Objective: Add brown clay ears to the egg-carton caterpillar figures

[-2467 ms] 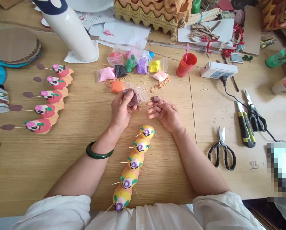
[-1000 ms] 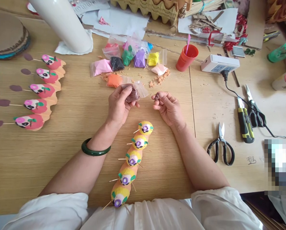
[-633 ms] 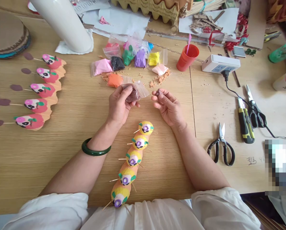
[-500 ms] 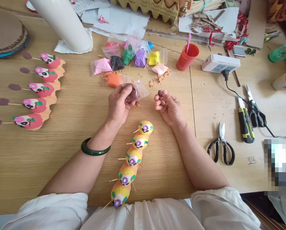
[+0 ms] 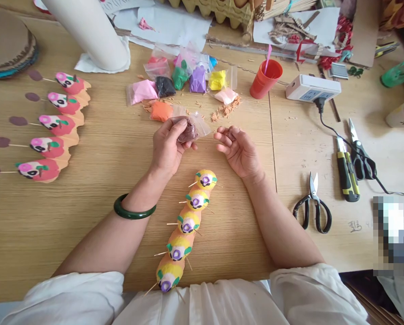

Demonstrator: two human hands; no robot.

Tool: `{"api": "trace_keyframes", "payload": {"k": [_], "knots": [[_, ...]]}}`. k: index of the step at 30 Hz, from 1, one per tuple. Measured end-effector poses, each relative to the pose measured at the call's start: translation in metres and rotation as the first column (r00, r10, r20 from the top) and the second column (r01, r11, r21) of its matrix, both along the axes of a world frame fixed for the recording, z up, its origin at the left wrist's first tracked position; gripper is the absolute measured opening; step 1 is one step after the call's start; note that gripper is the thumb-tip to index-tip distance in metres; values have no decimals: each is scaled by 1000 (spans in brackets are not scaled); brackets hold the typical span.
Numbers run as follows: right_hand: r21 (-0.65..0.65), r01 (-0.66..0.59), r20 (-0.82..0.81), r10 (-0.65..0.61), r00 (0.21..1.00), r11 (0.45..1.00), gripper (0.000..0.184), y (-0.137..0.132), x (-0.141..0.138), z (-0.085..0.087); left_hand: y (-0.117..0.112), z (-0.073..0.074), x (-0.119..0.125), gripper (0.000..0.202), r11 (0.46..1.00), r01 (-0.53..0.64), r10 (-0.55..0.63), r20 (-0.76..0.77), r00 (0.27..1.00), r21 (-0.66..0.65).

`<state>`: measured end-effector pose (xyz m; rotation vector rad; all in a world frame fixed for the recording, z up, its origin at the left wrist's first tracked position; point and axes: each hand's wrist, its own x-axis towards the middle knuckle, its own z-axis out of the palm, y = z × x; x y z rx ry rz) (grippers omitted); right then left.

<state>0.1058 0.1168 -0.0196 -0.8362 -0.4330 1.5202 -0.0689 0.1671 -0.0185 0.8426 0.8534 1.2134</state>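
My left hand [image 5: 168, 149] is closed around a lump of brown clay [image 5: 188, 132] that sits in a clear plastic bag. My right hand [image 5: 239, 151] is a short way to its right, palm up. Its curled fingertips pinch a small bit of brown clay [image 5: 226, 131]. Between my forearms a row of yellow painted cups [image 5: 188, 225] lies on the wooden table [image 5: 114, 180]. They have purple flower faces and toothpicks sticking out. A similar row in red and pink [image 5: 53, 122] lies at the left, with brown ovals on sticks.
Small bags of coloured clay [image 5: 181, 81] lie beyond my hands, with a red cup [image 5: 265, 79] and a power strip [image 5: 313, 87] to their right. Black scissors [image 5: 312, 207], a utility knife [image 5: 347, 174] and snips [image 5: 359, 153] lie at the right. A white tube [image 5: 93, 36] and cardboard discs [image 5: 5, 45] stand far left.
My right fingers have been working the small brown bit, turning it between thumb and fingertips. My left hand has kept hold of the bagged lump. The view has shifted slightly.
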Motion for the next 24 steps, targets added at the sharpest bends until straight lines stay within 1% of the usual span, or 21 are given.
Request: {"api": "trace_keyframes", "payload": {"k": [3,4,7,9,12,14,16,19,21,24], "knots": [[-9,-5,13,5,1000,1000,5,0,2,-1,0,0,0,27,1000,3,-3,-8,1000,-14],[-14,-13,26,13,1000,1000,4,1,3,-1,0,0,0,27,1000,3,-3,-9,1000,-16],[1,-38,59,38,998,999,11,2,4,1,-1,1,0,27,1000,2,-2,2,1000,-15],[22,-44,59,43,997,999,11,2,3,2,-1,1,0,28,1000,8,-8,13,1000,-14],[42,-22,37,20,999,999,12,1,1,4,-3,2,1,30,1000,27,-27,-4,1000,1],[38,-8,66,5,998,999,20,-1,-1,6,-4,2,1,32,999,42,-42,-30,999,13],[29,6,141,-10,990,1000,29,-3,-4,8,-4,2,1,36,998,55,-54,-46,997,18],[47,35,218,-45,975,998,36,-5,-8,8,-5,1,0,39,997,61,-59,-54,997,39],[58,21,240,-34,970,998,42,-6,-10,7,-7,1,1,39,995,69,-64,-70,996,73],[50,-29,301,13,953,998,47,-7,-12,5,-9,2,2,43,983,109,-90,-130,987,146]]}}
